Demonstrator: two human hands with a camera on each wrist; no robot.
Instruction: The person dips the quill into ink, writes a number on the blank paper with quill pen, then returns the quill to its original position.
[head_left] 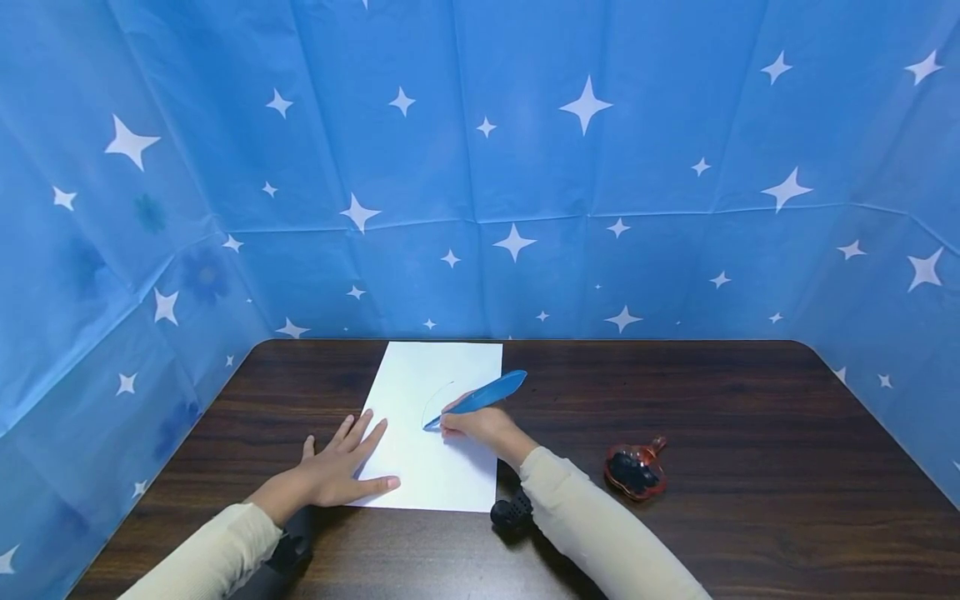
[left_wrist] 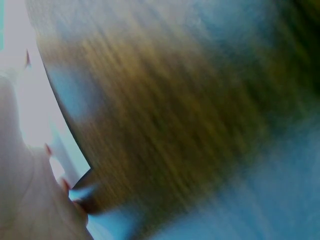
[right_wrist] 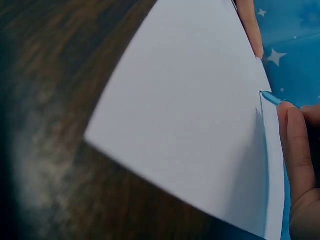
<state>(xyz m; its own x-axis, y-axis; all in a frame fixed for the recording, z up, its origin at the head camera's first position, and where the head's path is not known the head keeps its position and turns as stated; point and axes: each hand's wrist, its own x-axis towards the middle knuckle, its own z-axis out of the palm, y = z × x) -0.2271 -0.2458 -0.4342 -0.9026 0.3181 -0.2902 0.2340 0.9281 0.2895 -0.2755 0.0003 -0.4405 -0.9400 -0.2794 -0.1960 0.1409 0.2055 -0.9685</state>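
White rectangular paper sheet (head_left: 416, 462): at far edge of dark wood-grain table (head_left: 735, 417). Blue feather-shaped pen (head_left: 483, 396): pinched in right hand (head_left: 483, 427), tip by thin curved line (head_left: 424, 404). Left hand (head_left: 337, 472): spread wide over sheet's left edge. Step, seemingly: drawing; next stroke likely calls for steady paper.

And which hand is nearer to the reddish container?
Right. The right hand, holding the blue pen over the paper, is left of the reddish container; the left hand, at the paper's left edge, is farther left.
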